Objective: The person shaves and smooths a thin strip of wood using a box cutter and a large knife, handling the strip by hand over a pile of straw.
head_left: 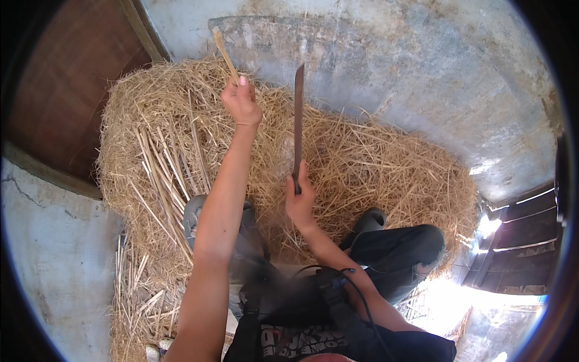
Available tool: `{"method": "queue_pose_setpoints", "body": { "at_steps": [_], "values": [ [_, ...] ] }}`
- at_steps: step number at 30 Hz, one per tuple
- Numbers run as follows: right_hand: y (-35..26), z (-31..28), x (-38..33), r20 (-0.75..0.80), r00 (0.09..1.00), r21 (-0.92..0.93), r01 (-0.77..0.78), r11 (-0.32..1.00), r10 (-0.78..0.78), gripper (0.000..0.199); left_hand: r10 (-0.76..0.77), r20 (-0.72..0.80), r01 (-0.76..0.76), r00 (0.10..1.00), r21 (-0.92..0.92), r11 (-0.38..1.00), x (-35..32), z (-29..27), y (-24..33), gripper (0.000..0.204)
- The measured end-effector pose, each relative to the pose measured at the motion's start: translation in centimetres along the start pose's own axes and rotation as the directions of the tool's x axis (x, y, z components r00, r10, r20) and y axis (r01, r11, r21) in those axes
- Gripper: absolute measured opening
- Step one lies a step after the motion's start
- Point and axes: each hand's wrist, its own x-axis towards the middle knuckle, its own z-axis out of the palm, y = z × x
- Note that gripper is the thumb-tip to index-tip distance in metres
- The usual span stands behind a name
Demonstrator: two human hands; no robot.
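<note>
My left hand is raised in front of me and closed around a short, pale split stick, whose far end points up toward the wall. To its right, my right hand grips the dark handle of a machete. The long brown blade points away from me, its tip near the foot of the wall. Blade and stick are apart. Beneath both hands lies a wide heap of dry straw.
Several long pale sticks lie on the straw at the left, with shorter pieces nearer me. A stained grey wall curves behind the heap. A brown panel stands at the far left, dark slatted boards at the right.
</note>
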Motion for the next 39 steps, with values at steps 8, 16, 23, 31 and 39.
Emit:
{"method": "queue_pose_setpoints", "body": {
  "at_steps": [8,16,23,31,39],
  "values": [
    [11.0,-1.8,-7.6,0.168,0.761,-0.086,-0.621,0.779,0.626,0.06,-0.029,-0.008,0.028,1.0,-0.041,0.999,0.3,-0.1,0.2,0.048],
    [-1.8,-4.5,6.1,-0.058,0.98,0.192,-0.174,0.966,0.188,0.06,-0.013,-0.003,0.012,1.0,-0.092,0.996,0.3,-1.2,-0.1,0.042],
    [5.7,-2.2,-6.3,0.299,0.776,-0.315,-0.469,0.825,0.555,0.053,0.019,-0.004,-0.019,1.0,0.057,0.998,-0.5,0.2,0.7,0.051],
    [1.3,-4.9,3.5,-0.046,0.92,0.015,-0.388,0.922,0.388,0.057,-0.08,-0.015,0.08,0.997,-0.016,0.997,0.3,-0.7,0.3,0.046],
    [6.7,-1.3,-8.3,0.166,0.87,-0.109,-0.452,0.885,0.465,0.053,-0.101,-0.008,0.1,0.995,-0.089,0.991,0.3,0.5,0.3,0.045]
  ]
}}
